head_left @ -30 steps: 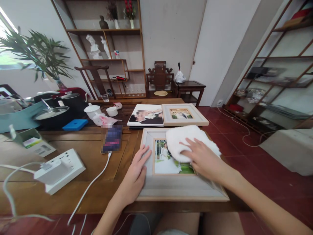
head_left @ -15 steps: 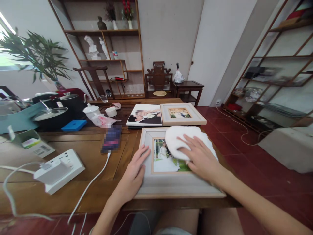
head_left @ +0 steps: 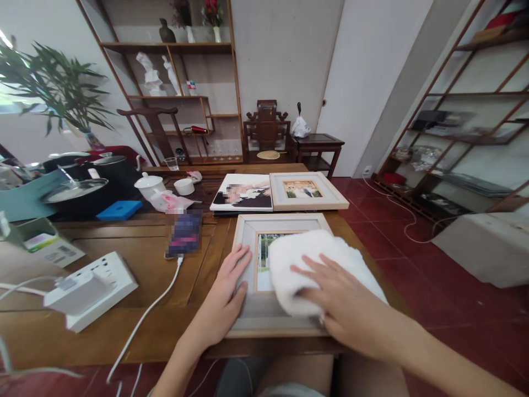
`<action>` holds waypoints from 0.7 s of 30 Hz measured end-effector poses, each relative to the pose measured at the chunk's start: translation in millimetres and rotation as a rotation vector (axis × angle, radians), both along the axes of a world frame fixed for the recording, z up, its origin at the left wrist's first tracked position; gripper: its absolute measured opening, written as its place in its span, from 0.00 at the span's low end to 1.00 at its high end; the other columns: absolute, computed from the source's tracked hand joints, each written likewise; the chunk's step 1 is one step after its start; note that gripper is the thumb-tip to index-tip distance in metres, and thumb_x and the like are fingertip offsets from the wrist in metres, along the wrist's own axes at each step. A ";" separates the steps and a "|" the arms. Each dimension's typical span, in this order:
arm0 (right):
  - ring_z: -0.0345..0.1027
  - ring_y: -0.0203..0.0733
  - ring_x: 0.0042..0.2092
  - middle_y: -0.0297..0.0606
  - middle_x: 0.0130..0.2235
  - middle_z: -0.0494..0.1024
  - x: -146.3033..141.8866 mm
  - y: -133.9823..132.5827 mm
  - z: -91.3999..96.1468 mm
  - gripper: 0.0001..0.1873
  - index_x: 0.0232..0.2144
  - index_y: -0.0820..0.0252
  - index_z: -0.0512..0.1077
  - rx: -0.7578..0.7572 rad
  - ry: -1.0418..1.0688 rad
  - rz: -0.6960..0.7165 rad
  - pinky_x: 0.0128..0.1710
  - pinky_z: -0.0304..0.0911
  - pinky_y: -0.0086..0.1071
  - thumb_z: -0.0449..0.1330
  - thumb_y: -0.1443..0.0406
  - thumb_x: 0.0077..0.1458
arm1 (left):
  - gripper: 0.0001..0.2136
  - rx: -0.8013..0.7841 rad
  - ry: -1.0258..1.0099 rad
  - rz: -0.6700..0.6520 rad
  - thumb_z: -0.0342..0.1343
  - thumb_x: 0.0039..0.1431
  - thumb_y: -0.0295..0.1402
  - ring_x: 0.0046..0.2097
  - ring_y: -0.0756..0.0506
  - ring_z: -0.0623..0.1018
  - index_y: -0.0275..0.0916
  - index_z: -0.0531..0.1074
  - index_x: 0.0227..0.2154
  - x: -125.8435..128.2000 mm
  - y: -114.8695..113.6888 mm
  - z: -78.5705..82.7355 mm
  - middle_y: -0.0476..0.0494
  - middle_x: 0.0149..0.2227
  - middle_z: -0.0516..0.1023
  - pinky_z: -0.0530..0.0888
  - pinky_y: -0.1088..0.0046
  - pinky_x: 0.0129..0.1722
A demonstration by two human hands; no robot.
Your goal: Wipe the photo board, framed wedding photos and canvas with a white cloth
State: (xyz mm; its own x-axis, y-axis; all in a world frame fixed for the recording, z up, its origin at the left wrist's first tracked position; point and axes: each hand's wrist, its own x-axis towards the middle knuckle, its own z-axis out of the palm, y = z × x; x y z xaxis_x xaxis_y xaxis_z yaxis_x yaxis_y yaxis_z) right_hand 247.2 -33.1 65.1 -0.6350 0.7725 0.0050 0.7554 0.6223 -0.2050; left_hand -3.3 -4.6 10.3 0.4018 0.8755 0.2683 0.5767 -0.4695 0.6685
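A picture frame (head_left: 281,325) with a pale wide border and light wood edge lies flat at the table's front. My left hand (head_left: 227,286) rests on its left side, fingers stretched out and lying flat. My right hand (head_left: 330,292) holds a fluffy white cloth (head_left: 314,248) against the frame, fingers spread over its top and a fold by the thumb. Most of the photo (head_left: 263,264) and the frame's right side are hidden under the cloth.
Behind it lie a photo panel (head_left: 243,201) and a second framed photo (head_left: 303,190). On the left are a phone (head_left: 184,234) on a white cable, a power strip (head_left: 101,292), a blue box (head_left: 119,210) and a lidded pan (head_left: 76,193). The table's right edge borders red floor.
My right hand has moved the cloth down and toward me over the frame, covering more of the photo. My left hand stays on the frame's left side.
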 end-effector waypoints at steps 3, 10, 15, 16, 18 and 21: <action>0.42 0.56 0.64 0.37 0.63 0.57 -1.6 -25.3 5.4 0.28 0.48 0.55 0.71 -0.139 0.005 0.096 0.62 0.41 0.55 0.54 0.73 0.42 | 0.22 0.008 0.005 -0.005 0.40 0.64 0.28 0.67 0.42 0.48 0.45 0.56 0.61 0.2 0.5 0.2 0.45 0.65 0.53 0.48 0.53 0.64; 0.42 0.56 0.65 0.43 0.62 0.59 1.5 21.9 -11.7 0.20 0.48 0.58 0.71 0.105 0.057 0.011 0.62 0.36 0.56 0.56 0.68 0.51 | 0.22 -0.002 0.020 -0.017 0.39 0.64 0.28 0.67 0.43 0.47 0.44 0.56 0.61 -1.3 1.0 1.0 0.45 0.65 0.54 0.48 0.54 0.64; 0.47 0.50 0.63 0.45 0.59 0.65 18.0 52.3 4.9 0.17 0.49 0.57 0.70 0.124 0.123 0.086 0.61 0.37 0.57 0.48 0.66 0.61 | 0.22 -0.008 0.029 -0.008 0.39 0.65 0.28 0.67 0.43 0.47 0.43 0.55 0.61 -2.0 1.0 0.5 0.44 0.65 0.53 0.48 0.53 0.64; 0.47 0.48 0.64 0.45 0.59 0.65 22.9 53.0 7.2 0.19 0.50 0.57 0.69 0.120 0.121 0.114 0.61 0.36 0.56 0.47 0.69 0.59 | 0.22 -0.010 0.027 -0.008 0.39 0.65 0.29 0.67 0.43 0.47 0.44 0.55 0.61 -2.1 1.0 0.5 0.44 0.65 0.53 0.48 0.53 0.64; 0.44 0.49 0.64 0.41 0.60 0.64 32.5 51.8 7.6 0.26 0.53 0.54 0.66 0.136 0.085 0.146 0.61 0.35 0.58 0.49 0.74 0.53 | 0.22 -0.008 0.026 -0.009 0.39 0.65 0.29 0.67 0.43 0.47 0.44 0.56 0.61 -2.2 0.9 0.7 0.45 0.65 0.53 0.48 0.53 0.64; 0.46 0.50 0.64 0.36 0.61 0.63 42.5 46.5 0.9 0.33 0.55 0.49 0.63 0.230 0.004 0.149 0.60 0.42 0.58 0.50 0.78 0.49 | 0.22 -0.007 0.024 -0.005 0.40 0.65 0.29 0.67 0.42 0.48 0.46 0.56 0.61 -2.0 1.2 1.2 0.46 0.65 0.54 0.48 0.53 0.64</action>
State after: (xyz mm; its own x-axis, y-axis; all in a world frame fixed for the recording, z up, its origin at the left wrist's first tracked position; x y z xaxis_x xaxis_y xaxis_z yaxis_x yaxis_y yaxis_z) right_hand 289.7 13.4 66.0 -0.7411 0.6489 0.1723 0.6515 0.7571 -0.0488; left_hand -5.3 -3.4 11.5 0.4121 0.8755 0.2525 0.5906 -0.4676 0.6576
